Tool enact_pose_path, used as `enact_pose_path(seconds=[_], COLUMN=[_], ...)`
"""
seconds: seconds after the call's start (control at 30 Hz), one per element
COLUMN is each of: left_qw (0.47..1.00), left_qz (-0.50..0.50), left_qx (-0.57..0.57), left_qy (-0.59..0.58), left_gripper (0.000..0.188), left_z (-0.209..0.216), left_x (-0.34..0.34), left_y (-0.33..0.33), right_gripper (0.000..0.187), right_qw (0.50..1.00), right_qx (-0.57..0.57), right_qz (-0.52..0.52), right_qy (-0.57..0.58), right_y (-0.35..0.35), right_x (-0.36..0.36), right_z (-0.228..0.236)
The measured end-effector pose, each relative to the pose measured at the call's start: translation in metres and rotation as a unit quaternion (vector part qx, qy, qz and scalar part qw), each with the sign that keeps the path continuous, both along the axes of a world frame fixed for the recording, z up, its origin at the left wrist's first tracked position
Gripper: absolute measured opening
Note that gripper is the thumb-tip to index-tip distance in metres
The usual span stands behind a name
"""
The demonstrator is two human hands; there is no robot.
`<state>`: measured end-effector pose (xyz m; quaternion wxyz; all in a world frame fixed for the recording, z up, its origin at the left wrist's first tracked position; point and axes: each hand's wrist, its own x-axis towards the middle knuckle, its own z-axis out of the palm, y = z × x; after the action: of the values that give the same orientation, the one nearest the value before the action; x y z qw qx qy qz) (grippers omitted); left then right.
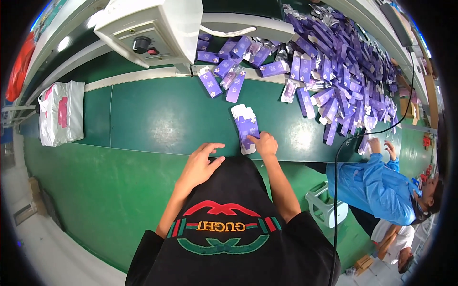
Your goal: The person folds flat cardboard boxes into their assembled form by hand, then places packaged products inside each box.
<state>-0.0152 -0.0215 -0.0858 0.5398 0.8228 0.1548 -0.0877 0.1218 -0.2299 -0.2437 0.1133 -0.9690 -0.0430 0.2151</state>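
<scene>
My right hand (264, 144) grips the lower right edge of a flattened purple carton (246, 125) with white flaps, which lies at the near edge of the green table (167, 114); it may be a small stack. The thumb rests on top and the other fingers are curled, partly hidden. My left hand (199, 164) hovers at the table edge, to the left of the carton. Its fingers reach out, thumb apart, with nothing in them. Beyond the carton lie a purple box (210, 83), another purple box (236, 86) and a clear-wrapped item (227, 78) between them.
A large heap of purple boxes (334, 62) covers the far right. At the far left stands a silver bag (64, 113). A white machine with a knob (151, 38) overhangs the back. A black cable (337, 190) hangs at right, near a co-worker in a blue jacket (372, 190) and a stool (324, 207).
</scene>
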Motion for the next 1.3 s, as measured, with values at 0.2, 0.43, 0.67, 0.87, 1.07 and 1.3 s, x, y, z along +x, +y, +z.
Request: enact_pose_path(seconds=[0.2, 0.43, 0.67, 0.87, 1.07, 1.3], left_qw=[0.997, 0.986, 0.961, 0.957, 0.958, 0.944], left_qz=[0.026, 0.128, 0.028, 0.119, 0.141, 0.022], left_qx=[0.054, -0.095, -0.237, -0.244, -0.154, 0.151], left_qy=[0.043, -0.042, -0.143, -0.101, -0.194, -0.291], left_gripper=[0.056, 0.090, 0.069, 0.071, 0.078, 0.062], left_z=[-0.008, 0.008, 0.038, 0.034, 0.039, 0.045], left_x=[0.009, 0.033, 0.031, 0.024, 0.024, 0.020], left_y=[-0.002, -0.012, 0.004, -0.013, -0.008, 0.003], right_gripper=[0.032, 0.030, 0.062, 0.052, 0.051, 0.046], right_qw=[0.965, 0.844, 0.758, 0.822, 0.802, 0.828], right_qx=[0.089, 0.342, 0.589, 0.521, 0.549, 0.379], right_qz=[0.088, 0.278, 0.070, -0.011, 0.131, 0.304], right_qy=[-0.229, -0.306, 0.272, 0.230, -0.197, -0.278], right_y=[-0.008, 0.029, 0.036, 0.046, 0.047, 0.042], right_x=[-0.016, -0.054, -0.061, -0.061, -0.054, -0.042], right_z=[0.021, 0.119, 0.143, 0.153, 0.177, 0.192])
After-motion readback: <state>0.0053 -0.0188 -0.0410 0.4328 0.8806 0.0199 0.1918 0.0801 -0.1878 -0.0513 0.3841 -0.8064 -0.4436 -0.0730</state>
